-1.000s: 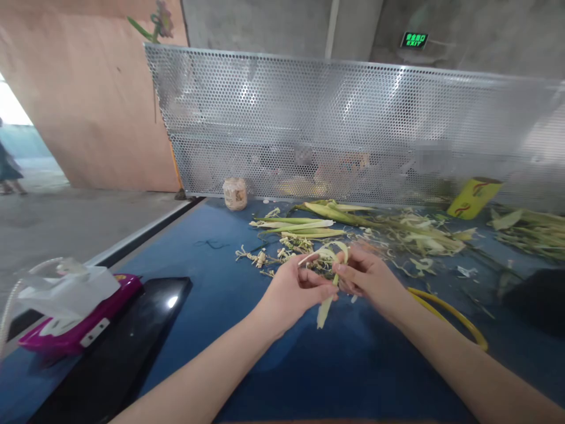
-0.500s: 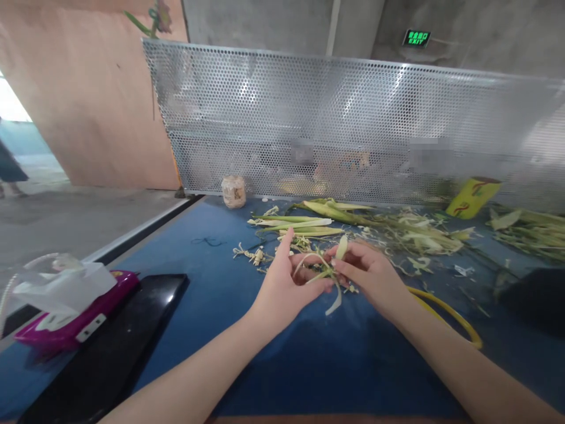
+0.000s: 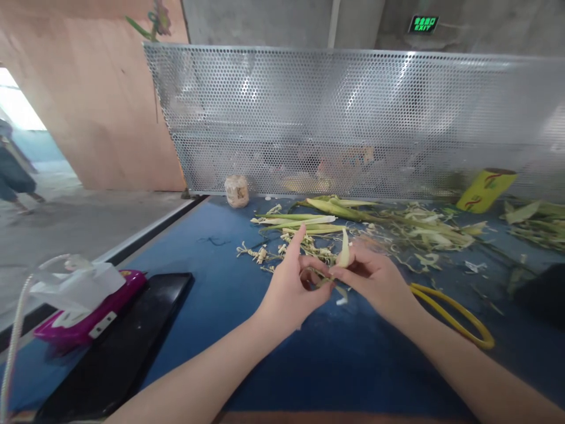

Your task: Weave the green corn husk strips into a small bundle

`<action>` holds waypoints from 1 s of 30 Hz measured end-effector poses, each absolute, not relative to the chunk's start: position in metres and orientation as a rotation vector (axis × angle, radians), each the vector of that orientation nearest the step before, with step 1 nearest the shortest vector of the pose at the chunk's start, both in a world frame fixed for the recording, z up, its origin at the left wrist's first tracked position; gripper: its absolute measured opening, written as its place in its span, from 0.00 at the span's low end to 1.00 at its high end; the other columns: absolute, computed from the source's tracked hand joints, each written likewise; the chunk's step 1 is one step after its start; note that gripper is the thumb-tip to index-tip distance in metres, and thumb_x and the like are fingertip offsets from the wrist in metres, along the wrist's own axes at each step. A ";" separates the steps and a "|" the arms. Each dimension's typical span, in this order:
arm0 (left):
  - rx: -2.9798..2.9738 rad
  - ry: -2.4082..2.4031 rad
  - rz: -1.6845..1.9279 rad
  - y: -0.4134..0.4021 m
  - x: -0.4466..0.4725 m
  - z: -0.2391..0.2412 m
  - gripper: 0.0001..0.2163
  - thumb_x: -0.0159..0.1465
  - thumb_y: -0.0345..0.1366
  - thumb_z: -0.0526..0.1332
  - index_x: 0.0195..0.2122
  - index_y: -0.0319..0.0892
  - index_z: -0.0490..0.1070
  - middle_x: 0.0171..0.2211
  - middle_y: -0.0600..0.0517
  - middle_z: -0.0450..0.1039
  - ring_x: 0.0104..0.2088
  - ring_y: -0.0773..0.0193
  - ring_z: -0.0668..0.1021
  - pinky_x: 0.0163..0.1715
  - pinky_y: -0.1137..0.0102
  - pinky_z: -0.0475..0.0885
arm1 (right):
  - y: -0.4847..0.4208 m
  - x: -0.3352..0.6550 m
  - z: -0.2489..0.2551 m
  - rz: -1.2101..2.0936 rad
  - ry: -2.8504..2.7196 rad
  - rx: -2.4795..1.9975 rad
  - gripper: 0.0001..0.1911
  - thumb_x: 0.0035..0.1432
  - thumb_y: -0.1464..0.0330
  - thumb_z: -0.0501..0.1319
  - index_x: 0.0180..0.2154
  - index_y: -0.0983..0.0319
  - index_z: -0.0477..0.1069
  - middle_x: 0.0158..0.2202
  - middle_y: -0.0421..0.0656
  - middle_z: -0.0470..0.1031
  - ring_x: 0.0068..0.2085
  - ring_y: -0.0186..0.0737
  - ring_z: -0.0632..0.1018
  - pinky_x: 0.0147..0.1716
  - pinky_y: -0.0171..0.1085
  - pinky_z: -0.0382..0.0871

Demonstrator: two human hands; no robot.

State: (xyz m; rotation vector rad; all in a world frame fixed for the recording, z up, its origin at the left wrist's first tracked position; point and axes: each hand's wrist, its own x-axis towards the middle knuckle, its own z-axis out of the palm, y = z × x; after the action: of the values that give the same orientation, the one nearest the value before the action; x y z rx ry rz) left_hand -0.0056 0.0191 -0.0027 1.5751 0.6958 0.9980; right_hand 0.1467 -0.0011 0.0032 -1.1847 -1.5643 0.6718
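Over the middle of the blue table, my left hand [image 3: 292,288] pinches thin pale-green strips of corn husk between thumb and fingers, its index finger pointing up. Close beside it on the right, my right hand [image 3: 375,277] is closed on the same husk work. A pale husk strip [image 3: 345,247] sticks up from its fingertips, and a loose end hangs below. The fingers hide how the strips join. Just beyond lie small knotted husk pieces [image 3: 258,253] and long green husk leaves [image 3: 300,221].
Shredded husk [image 3: 435,229] spreads to the right, near a yellow can [image 3: 485,189] and a yellow ring [image 3: 459,318]. A perforated metal screen [image 3: 273,118] bounds the back. At left are a black phone-like slab [image 3: 128,335], a magenta power strip [image 3: 83,330] and a wrapped jar [image 3: 237,191].
Both hands have drawn slightly closer together around the husk strips, and the hanging end is shorter. The view has shifted a little. In the left background a person has come further into view.
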 end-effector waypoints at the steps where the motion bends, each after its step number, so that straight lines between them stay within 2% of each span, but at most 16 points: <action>1: 1.581 0.701 0.991 0.020 -0.006 -0.003 0.42 0.51 0.28 0.62 0.62 0.44 0.35 0.31 0.54 0.70 0.23 0.73 0.67 0.24 0.74 0.63 | -0.001 0.147 0.003 0.679 -1.563 -1.199 0.12 0.46 0.64 0.62 0.18 0.60 0.63 0.19 0.38 0.65 0.23 0.33 0.65 0.22 0.33 0.60; 4: 1.594 0.693 0.966 0.023 -0.006 -0.004 0.41 0.51 0.28 0.62 0.62 0.45 0.37 0.30 0.55 0.70 0.21 0.74 0.65 0.24 0.74 0.62 | 0.000 0.146 0.001 0.748 -1.533 -1.207 0.11 0.46 0.63 0.62 0.19 0.61 0.64 0.19 0.38 0.65 0.22 0.32 0.65 0.22 0.33 0.59; 9: 1.526 0.696 0.916 0.024 -0.008 -0.002 0.41 0.49 0.25 0.62 0.61 0.42 0.40 0.26 0.58 0.65 0.27 0.69 0.72 0.32 0.71 0.68 | 0.001 0.143 -0.002 0.808 -1.487 -1.181 0.15 0.46 0.60 0.62 0.18 0.61 0.61 0.16 0.35 0.59 0.20 0.29 0.61 0.19 0.31 0.55; 14: 1.512 0.700 0.883 0.020 -0.008 0.001 0.40 0.49 0.24 0.61 0.61 0.41 0.42 0.26 0.59 0.63 0.29 0.68 0.73 0.37 0.67 0.69 | -0.003 0.140 0.000 0.805 -1.476 -1.128 0.15 0.46 0.61 0.62 0.18 0.62 0.61 0.17 0.35 0.60 0.20 0.28 0.61 0.19 0.30 0.55; 17: 1.476 0.679 0.863 0.019 -0.006 0.000 0.39 0.49 0.23 0.61 0.61 0.40 0.43 0.25 0.59 0.63 0.29 0.68 0.73 0.36 0.68 0.70 | 0.000 0.143 -0.003 0.850 -1.432 -1.095 0.14 0.46 0.61 0.63 0.19 0.63 0.63 0.17 0.35 0.61 0.20 0.28 0.61 0.19 0.31 0.55; 22: 1.369 0.598 0.926 0.021 -0.005 0.000 0.39 0.51 0.24 0.62 0.61 0.40 0.42 0.27 0.58 0.67 0.25 0.69 0.75 0.33 0.68 0.70 | 0.009 0.151 -0.012 0.966 -1.339 -0.997 0.14 0.49 0.61 0.62 0.22 0.63 0.64 0.15 0.33 0.58 0.18 0.27 0.59 0.19 0.31 0.52; 27: 1.242 0.568 0.938 0.021 -0.008 0.004 0.36 0.54 0.24 0.60 0.61 0.39 0.42 0.33 0.51 0.75 0.32 0.66 0.78 0.39 0.69 0.70 | 0.014 0.153 -0.011 1.025 -1.237 -0.956 0.15 0.52 0.59 0.60 0.22 0.63 0.64 0.17 0.34 0.60 0.18 0.27 0.59 0.18 0.30 0.52; 30: 1.180 0.570 0.965 0.024 -0.009 0.005 0.37 0.53 0.22 0.61 0.60 0.39 0.43 0.33 0.50 0.76 0.33 0.66 0.78 0.39 0.68 0.71 | 0.013 0.153 -0.010 1.026 -1.253 -0.967 0.16 0.53 0.56 0.57 0.27 0.63 0.69 0.19 0.37 0.64 0.20 0.29 0.63 0.19 0.31 0.55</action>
State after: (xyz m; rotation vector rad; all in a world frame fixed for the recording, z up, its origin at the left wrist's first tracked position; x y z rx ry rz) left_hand -0.0090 0.0245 0.0048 1.1796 0.5697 0.9654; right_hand 0.1532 0.0133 -0.0099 -0.9669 -1.2534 1.0263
